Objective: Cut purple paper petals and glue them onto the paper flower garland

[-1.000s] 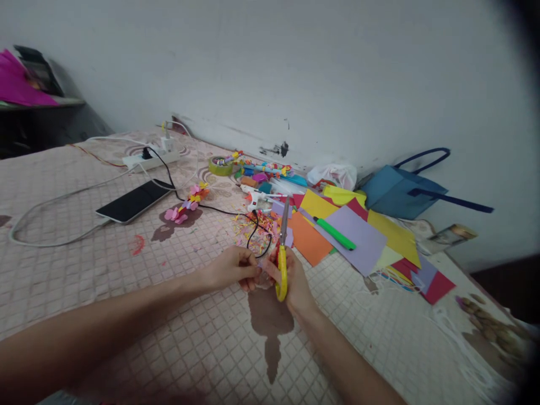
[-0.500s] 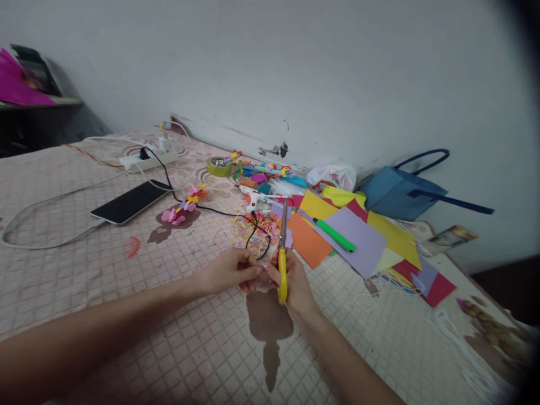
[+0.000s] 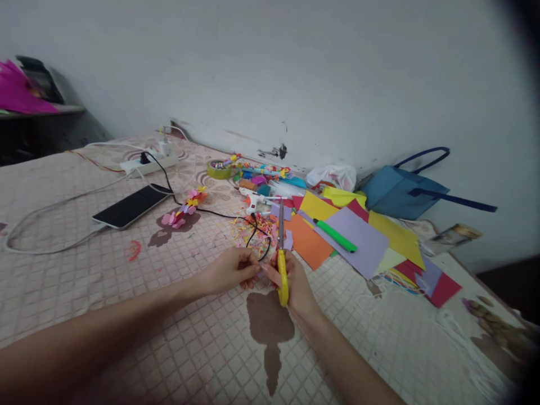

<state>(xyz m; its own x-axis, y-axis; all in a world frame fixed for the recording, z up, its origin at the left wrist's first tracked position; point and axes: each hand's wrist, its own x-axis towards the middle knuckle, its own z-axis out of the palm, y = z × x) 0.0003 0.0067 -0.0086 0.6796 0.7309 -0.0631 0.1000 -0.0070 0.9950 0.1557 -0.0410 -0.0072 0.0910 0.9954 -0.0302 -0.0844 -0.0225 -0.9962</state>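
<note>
My right hand (image 3: 297,287) grips yellow-handled scissors (image 3: 281,264), blades pointing away from me toward the paper pile. My left hand (image 3: 231,271) is closed in a pinch right beside the scissors, its fingertips meeting those of the right hand on a small pale lilac scrap that I can barely make out. Both hands hover low over the pink quilted surface (image 3: 126,304). Just beyond the blade tips lie a small lilac paper piece (image 3: 288,239) and a heap of colourful paper trimmings (image 3: 253,228).
Coloured paper sheets (image 3: 358,233) with a green marker (image 3: 335,235) lie right of the hands. A white glue gun (image 3: 255,198) with black cord, a phone (image 3: 130,206), a power strip (image 3: 147,163), paper flowers (image 3: 181,211), a tape roll (image 3: 218,168) and a blue bag (image 3: 399,191) line the wall.
The hands stay together with the scissors; the view has shifted slightly, and the blades have swung a little to the left.
</note>
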